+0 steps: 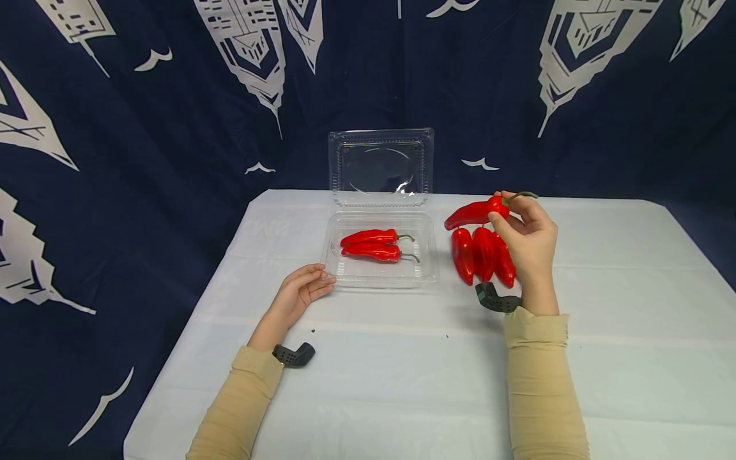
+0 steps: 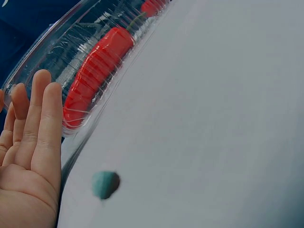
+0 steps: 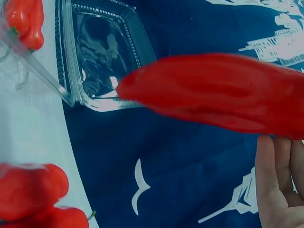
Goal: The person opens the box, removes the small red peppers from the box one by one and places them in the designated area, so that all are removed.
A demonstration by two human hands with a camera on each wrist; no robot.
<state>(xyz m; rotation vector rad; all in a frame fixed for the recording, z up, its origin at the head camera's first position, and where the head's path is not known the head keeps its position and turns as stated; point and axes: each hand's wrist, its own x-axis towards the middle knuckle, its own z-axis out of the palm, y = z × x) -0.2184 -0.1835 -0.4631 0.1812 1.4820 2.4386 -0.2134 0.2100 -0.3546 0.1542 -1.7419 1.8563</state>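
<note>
In the head view my right hand (image 1: 529, 233) pinches a red chili pepper (image 1: 474, 213) near its stem, raised above the table with its tip pointing left. The same held pepper (image 3: 213, 92) fills much of the right wrist view. Below it, several red peppers (image 1: 484, 254) lie side by side. Two more red peppers (image 1: 370, 252) rest stem-right inside a clear plastic clamshell container (image 1: 428, 275), whose lid (image 1: 381, 167) stands up at the back. My left hand (image 1: 301, 291), its fingers extended, is at the container's front left corner.
A white table (image 1: 621, 332) spreads under everything, with small dark specks near the left wrist. Behind its far edge hangs a navy cloth (image 1: 368, 83) with white building and bird prints. Dark wrist cameras (image 1: 294, 355) sit on both wrists.
</note>
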